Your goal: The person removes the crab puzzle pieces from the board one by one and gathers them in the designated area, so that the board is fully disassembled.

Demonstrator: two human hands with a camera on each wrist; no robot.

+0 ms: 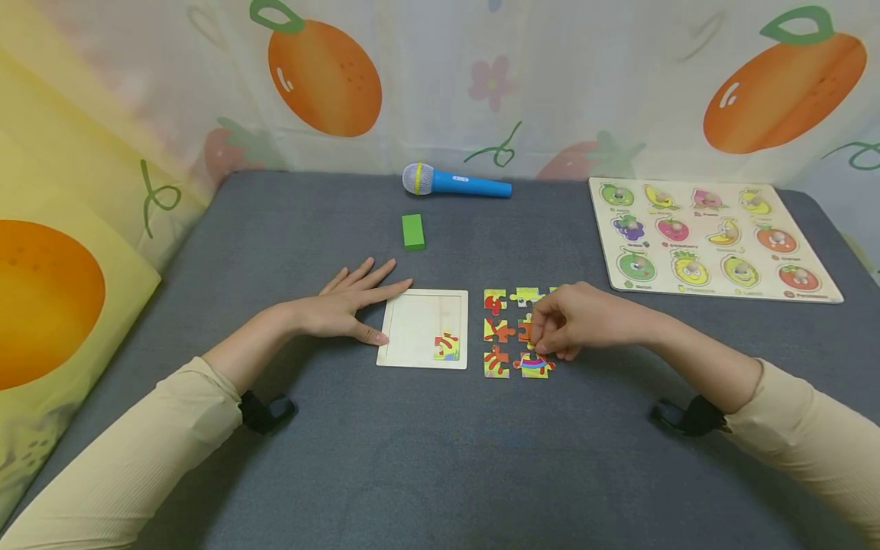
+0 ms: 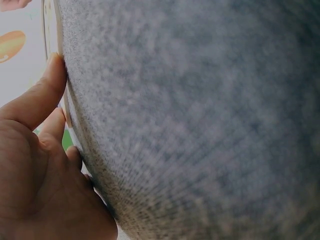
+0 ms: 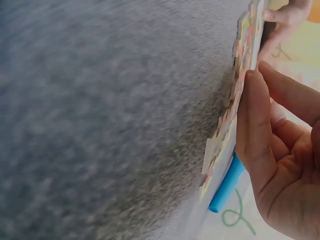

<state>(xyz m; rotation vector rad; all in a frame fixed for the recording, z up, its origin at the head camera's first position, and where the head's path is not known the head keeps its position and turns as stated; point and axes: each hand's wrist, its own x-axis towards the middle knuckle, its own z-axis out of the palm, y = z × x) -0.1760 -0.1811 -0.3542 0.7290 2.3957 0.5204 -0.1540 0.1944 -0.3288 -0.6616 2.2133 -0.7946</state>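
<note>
My left hand point(image 1: 344, 303) is spread out with its fingers straight, thumb and index finger resting on the left rim of a square wooden puzzle frame point(image 1: 412, 325). A single yellow-and-red puzzle piece point(image 1: 447, 347) sits in the frame's lower right corner. Over the loose pieces right of the frame is my right hand point(image 1: 577, 317), fingers bent and fingertips at the orange piece point(image 1: 525, 330) of the middle row. In the right wrist view the thumb and index fingertips are close together above the pieces; I cannot tell whether they pinch one. The hand hides part of the group.
Other loose pieces lie in rows, among them a rainbow-striped piece point(image 1: 535, 366). A green block point(image 1: 413, 232) and a blue toy microphone point(image 1: 457, 182) lie farther back. At the right rear is a fruit peg board point(image 1: 715, 239). A printed curtain point(image 1: 440, 84) hangs behind the table.
</note>
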